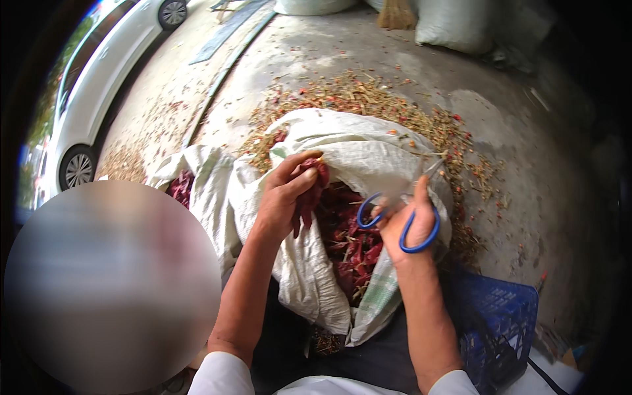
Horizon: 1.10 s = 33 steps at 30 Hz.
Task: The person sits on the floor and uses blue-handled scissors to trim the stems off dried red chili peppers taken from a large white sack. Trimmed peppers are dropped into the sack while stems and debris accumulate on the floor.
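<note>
While both forearms come in from the lower edge, the left hand (282,197) is closed around a small bunch of dried red chillies (313,191), held just above the open mouth of a white woven sack (359,148); one pale stem end shows at the fingertips. Right hand (409,220): thumb and fingers threaded through the blue loops of a pair of scissors (401,220), blades raised and pointing up and to the right, apart from the bunch; whether the blades are parted cannot be told, since they are blurred. Sack: rim rolled down, stood between the knees, holding a dark red mass of loose chillies (349,247). Second sack (197,171): to the left, also open, red contents showing. Concrete floor (408,72): strewn beyond the sack with a wide drift of cut stems and scraps (368,99). Blue plastic crate (497,316): at lower right, beside the right forearm. White car (99,85): parked at upper left. Further sacks (454,26) stand at the top edge. Handling note, as a judgement: the stem ends would best be kept together and proud of the fingertips, so the blades meet stems only; the cut is safest made close to the cap with the left thumb drawn back, and the grip on the bunch kept firm yet light, dried pods being brittle.
</note>
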Motion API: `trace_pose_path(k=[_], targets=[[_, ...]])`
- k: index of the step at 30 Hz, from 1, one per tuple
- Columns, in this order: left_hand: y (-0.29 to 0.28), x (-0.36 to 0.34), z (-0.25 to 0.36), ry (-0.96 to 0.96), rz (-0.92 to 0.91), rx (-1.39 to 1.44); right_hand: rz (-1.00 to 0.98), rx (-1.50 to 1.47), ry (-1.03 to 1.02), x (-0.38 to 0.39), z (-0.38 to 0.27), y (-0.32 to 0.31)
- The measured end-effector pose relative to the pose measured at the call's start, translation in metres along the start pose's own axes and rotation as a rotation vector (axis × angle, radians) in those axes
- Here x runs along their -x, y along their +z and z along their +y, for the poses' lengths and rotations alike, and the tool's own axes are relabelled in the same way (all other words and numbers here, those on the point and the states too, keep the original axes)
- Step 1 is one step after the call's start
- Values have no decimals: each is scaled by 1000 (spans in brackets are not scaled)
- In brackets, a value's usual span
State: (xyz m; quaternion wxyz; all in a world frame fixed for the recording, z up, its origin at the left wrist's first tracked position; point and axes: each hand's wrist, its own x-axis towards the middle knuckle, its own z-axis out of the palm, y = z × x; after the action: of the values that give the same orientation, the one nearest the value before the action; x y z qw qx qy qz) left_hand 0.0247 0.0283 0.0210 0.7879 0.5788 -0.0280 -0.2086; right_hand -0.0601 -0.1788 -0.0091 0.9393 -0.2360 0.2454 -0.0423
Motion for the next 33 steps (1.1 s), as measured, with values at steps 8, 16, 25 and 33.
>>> trace_pose_path(k=[8, 16, 25, 33], targets=[[-169, 61, 42, 338, 740, -734, -110, -2, 69, 21, -4, 15], [-400, 133, -113, -313, 702, -1193, -206, 30, 85, 22, -1, 25], [-360, 105, -105, -198, 531, -1699, -114, 224, 15, 12, 16, 21], [-477, 130, -78, -233, 750, -2015, -128, 334, -15, 10, 16, 12]])
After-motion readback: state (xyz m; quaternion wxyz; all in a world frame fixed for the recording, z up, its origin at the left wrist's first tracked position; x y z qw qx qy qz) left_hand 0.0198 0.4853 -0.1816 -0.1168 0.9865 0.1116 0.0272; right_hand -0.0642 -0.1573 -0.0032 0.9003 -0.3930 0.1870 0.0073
